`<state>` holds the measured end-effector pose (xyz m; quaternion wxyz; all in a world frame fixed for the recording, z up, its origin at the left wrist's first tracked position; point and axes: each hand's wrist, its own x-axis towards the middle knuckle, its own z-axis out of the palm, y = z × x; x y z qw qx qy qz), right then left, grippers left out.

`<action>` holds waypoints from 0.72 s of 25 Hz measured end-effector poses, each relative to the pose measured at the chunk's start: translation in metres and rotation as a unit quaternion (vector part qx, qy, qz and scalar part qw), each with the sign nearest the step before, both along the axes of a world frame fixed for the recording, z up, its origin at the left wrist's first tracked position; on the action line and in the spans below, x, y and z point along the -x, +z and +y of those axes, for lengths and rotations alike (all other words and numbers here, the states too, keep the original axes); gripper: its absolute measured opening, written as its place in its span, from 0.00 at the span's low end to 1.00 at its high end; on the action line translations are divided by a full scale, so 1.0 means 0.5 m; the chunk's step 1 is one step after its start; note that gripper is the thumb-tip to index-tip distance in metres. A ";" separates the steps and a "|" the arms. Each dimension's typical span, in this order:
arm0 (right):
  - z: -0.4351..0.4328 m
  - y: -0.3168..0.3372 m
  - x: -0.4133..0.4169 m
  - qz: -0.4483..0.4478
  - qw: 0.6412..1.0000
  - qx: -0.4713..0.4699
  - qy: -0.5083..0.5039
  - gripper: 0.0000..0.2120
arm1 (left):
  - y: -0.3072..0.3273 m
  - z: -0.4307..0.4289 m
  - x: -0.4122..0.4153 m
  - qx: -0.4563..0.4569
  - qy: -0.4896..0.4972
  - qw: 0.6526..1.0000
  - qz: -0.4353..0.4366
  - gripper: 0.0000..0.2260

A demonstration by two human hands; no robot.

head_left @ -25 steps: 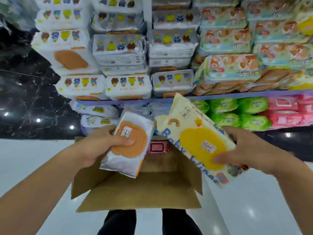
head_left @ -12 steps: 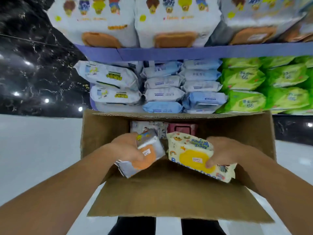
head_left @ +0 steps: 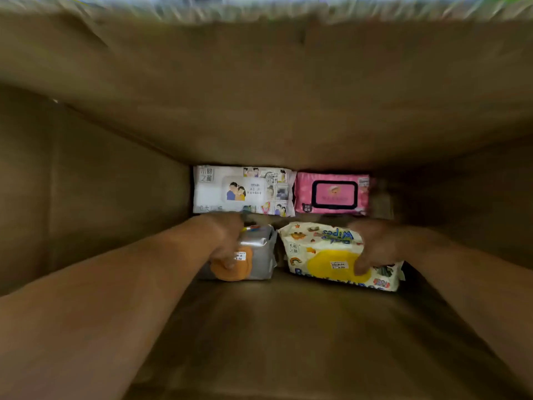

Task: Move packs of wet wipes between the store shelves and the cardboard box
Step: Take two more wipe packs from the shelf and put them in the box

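Inside the cardboard box: 4 wipes packs, 2 gripped.

One head-worn wide-angle view. We look steeply down into the cardboard box, so near that its walls fill almost the whole frame. Forearms enter from both lower corners; left hand gripping silver pack, right hand gripping yellow pack, mid-frame, deep below us. A blurred strip edges the top.
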<state>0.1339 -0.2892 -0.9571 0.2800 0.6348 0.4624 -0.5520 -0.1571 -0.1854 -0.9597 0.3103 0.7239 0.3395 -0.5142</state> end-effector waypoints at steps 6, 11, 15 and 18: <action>-0.014 -0.114 0.019 -0.027 0.999 -0.028 0.032 0.45 | -0.104 -0.028 0.042 -0.071 0.029 0.995 -0.060 0.22; -0.028 -0.082 0.043 -0.098 0.979 -0.166 0.061 0.32 | -0.040 -0.042 0.007 -0.156 0.077 0.982 -0.070 0.19; -0.042 0.024 0.057 -0.066 0.981 -0.183 -0.009 0.32 | 0.051 -0.081 -0.029 -0.183 0.091 0.974 -0.098 0.13; -0.059 0.145 0.079 -0.053 0.983 -0.167 -0.063 0.32 | 0.150 -0.111 -0.034 -0.130 0.206 0.964 -0.108 0.15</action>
